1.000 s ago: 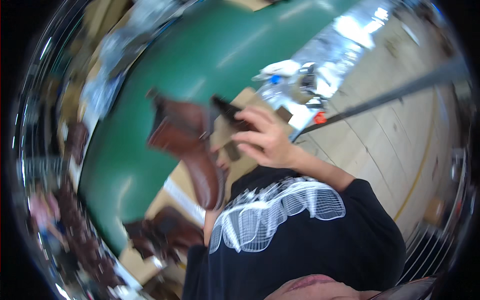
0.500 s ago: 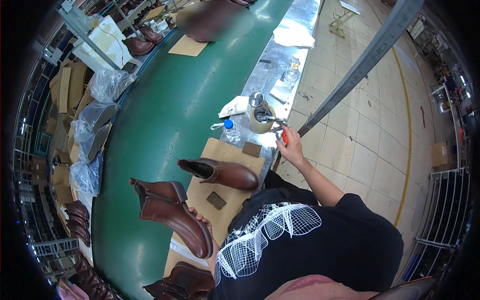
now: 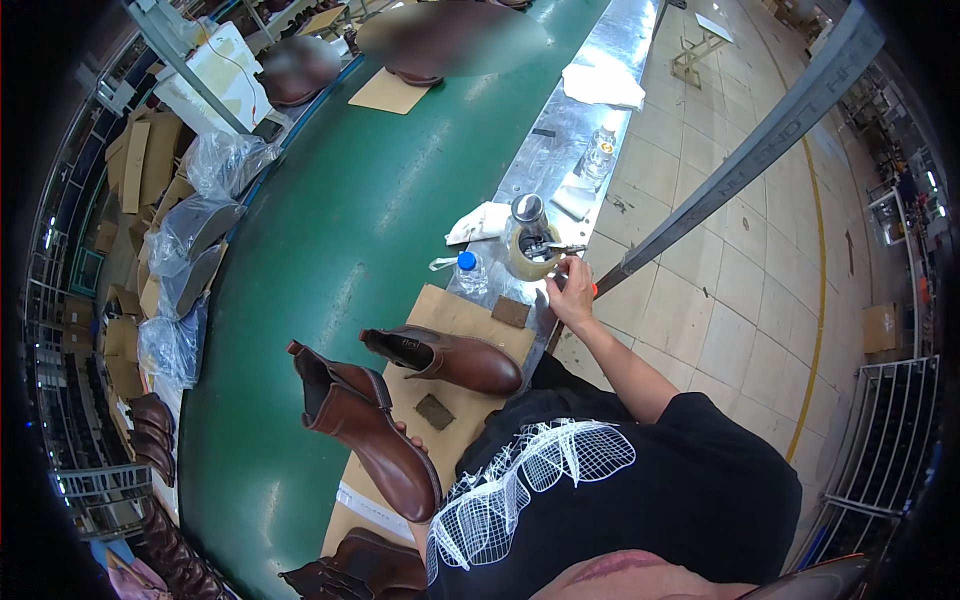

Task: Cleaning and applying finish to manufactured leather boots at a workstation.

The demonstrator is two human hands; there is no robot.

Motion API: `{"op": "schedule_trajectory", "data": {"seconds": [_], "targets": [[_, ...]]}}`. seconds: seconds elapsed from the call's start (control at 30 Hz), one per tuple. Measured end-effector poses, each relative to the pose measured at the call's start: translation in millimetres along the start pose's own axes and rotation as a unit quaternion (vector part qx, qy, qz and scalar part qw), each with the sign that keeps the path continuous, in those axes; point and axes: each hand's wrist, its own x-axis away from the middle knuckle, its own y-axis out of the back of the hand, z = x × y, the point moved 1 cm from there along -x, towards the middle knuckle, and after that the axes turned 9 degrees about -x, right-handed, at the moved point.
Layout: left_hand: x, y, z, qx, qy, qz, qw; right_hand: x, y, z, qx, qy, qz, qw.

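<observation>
A brown leather ankle boot (image 3: pixel 385 455) is gripped in my left hand (image 3: pixel 412 437), whose fingertips show at the sole edge; the rest of that hand is hidden behind the boot. Its toe points toward me. Another brown boot (image 3: pixel 475 364) lies on the cardboard sheet (image 3: pixel 440 308) just beyond. My right hand (image 3: pixel 572 294) is at the metal table's edge, fingers bent together beside a yellowish round container (image 3: pixel 522 262) holding metal tools. Whatever those fingers pinch is too small or hidden to make out. Something orange (image 3: pixel 595 290) shows beside this hand.
A small dark block (image 3: pixel 435 412) and a brown block (image 3: pixel 511 312) lie on the cardboard. A blue-capped bottle (image 3: pixel 469 275) and white cloth (image 3: pixel 478 224) stand nearby. A slanted metal post (image 3: pixel 740 155) rises at the right. More dark boots (image 3: pixel 365 565) lie at the near end.
The boot in my left hand has shifted right and tipped slightly. My right hand's fingers have drawn closer together beside the container. The whole view has shifted a little.
</observation>
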Motion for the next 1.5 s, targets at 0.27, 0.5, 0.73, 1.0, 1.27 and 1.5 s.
{"op": "schedule_trajectory", "data": {"seconds": [0.27, 0.5, 0.73, 1.0, 1.27, 1.5], "targets": [[-9.3, -5.8, 2.2, 0.011, -0.028, -0.005, 1.0, -8.1, 9.3, -9.7, 0.101, -0.005, -0.034, 0.994], [-15.6, -17.3, 3.6, 0.017, -0.057, -0.01, 0.998, -10.0, 6.8, -27.5, -0.026, -0.044, -0.101, 0.994], [-17.5, -35.4, 6.3, 0.021, -0.089, -0.015, 0.996, -43.7, 27.5, -42.3, -0.032, -0.136, 0.118, 0.983], [-19.3, -59.6, 12.6, 0.025, -0.131, -0.015, 0.991, -64.6, 67.8, 21.0, -0.049, 0.028, 0.076, 0.996], [-18.2, -69.3, 22.2, 0.04, -0.162, -0.024, 0.986, -57.6, 110.3, 100.8, -0.185, 0.002, 0.151, 0.971], [2.9, -32.4, 15.4, -0.007, -0.101, -0.148, 0.984, -35.7, 127.3, 144.5, -0.328, 0.015, 0.203, 0.922]]}}
